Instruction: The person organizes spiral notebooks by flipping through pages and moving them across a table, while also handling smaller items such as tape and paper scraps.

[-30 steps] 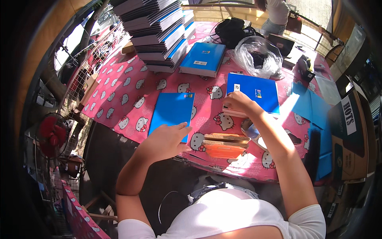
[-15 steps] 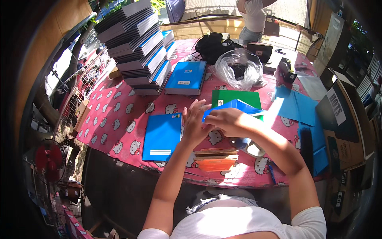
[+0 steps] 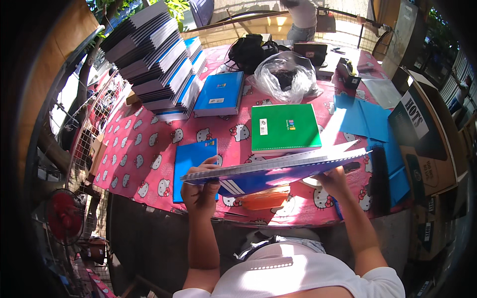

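A blue notebook (image 3: pixel 278 175) is held tilted in the air over the near part of the table, its page edges turned upward and a dotted edge along its top. My left hand (image 3: pixel 201 191) grips its left end, thumb and fingers closed around it. At the other end my right hand (image 3: pixel 332 180) holds it from below, its fingers partly hidden. Beneath the left end lies another blue notebook (image 3: pixel 191 155) flat on the tablecloth. Just beyond the held one is a green notebook (image 3: pixel 283 130) with white page edges. Partly covered under it sits a bundle of orange cards or envelopes (image 3: pixel 263 199).
A tall leaning stack of notebooks (image 3: pixel 161 69) stands at the far left, beside a shorter blue pile (image 3: pixel 218 94). Behind are a clear plastic bag (image 3: pixel 298 92) and a black bag (image 3: pixel 248 52). Blue sheets (image 3: pixel 360 119) and a cardboard box (image 3: pixel 422 134) are at the right.
The blue notebook has been lifted off the green one and brought nearer, tilted up. My hands have moved apart to its two ends, and the green cover is now exposed.
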`<state>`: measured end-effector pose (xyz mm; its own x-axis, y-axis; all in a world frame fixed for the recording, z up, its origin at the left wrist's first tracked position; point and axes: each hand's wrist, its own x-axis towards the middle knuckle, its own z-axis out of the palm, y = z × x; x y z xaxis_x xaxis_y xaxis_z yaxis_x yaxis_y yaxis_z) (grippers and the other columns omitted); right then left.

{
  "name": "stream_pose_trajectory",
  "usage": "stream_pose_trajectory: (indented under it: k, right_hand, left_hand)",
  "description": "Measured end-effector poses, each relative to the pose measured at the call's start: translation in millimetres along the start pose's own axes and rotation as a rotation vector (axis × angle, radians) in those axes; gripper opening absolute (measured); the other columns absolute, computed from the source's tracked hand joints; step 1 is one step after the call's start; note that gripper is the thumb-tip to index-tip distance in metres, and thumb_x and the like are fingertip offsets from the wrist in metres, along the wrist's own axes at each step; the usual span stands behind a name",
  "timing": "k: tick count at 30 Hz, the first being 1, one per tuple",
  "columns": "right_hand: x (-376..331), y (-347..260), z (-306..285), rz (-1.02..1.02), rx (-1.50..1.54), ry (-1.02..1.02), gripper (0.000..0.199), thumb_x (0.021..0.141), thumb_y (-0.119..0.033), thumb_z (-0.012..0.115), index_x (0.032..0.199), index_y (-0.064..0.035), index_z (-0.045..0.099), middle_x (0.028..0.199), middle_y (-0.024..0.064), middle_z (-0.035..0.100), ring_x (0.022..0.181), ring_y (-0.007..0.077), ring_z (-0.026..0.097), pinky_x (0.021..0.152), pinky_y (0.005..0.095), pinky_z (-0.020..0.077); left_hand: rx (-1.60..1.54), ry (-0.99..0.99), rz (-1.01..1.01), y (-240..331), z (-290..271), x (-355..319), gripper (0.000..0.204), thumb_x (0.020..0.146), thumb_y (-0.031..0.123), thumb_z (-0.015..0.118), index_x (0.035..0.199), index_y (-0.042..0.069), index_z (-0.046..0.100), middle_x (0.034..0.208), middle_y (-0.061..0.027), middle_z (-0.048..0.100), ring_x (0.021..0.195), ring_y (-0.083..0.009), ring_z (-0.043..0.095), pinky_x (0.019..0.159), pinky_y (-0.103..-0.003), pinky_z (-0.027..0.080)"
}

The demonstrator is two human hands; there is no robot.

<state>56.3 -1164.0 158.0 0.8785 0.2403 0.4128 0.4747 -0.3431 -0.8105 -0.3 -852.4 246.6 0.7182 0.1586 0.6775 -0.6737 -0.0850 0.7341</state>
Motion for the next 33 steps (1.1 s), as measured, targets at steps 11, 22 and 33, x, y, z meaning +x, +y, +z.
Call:
stream_pose_trajectory:
  k: [11, 22, 33]
  right_hand:
    - [-59, 55, 61, 0.196, 0.162, -0.197, 0.04, 0.074, -0.004, 0.075, 0.109, 0.0004, 0.055, 0.108, 0.0106, 0.059, 0.102, 0.0213, 0.057, 0.087, 0.0365, 0.0459]
    - [-81, 39, 85, 0.134, 0.212, 0.024, 0.026, 0.085, -0.004, 0.066, 0.106, 0.0021, 0.052, 0.093, 0.0127, 0.059, 0.085, 0.0219, 0.058, 0.075, 0.0345, 0.0463]
    - [-38, 116, -92, 0.364, -0.715, 0.28, 0.017, 0.075, -0.017, 0.073, 0.082, -0.0056, 0.063, 0.099, 0.0112, 0.06, 0.096, 0.0307, 0.058, 0.082, 0.0429, 0.0477]
  left_hand:
    - [-0.006, 0.189, -0.455, -50, -27, -75, 0.068, 0.076, 0.007, 0.078, 0.129, 0.008, 0.034, 0.132, -0.0109, 0.038, 0.117, -0.0178, 0.041, 0.098, -0.033, 0.038]
    - [0.161, 0.183, -0.633, -112, -20, -93, 0.112, 0.068, 0.016, 0.084, 0.147, 0.007, 0.006, 0.149, -0.0201, 0.016, 0.138, -0.0298, 0.022, 0.11, -0.041, 0.025]
    - [0.954, -0.777, 0.12, -14, 110, -32, 0.066, 0.083, 0.031, 0.066, 0.141, 0.014, 0.04, 0.126, -0.0085, 0.049, 0.116, -0.0246, 0.046, 0.107, -0.058, 0.016]
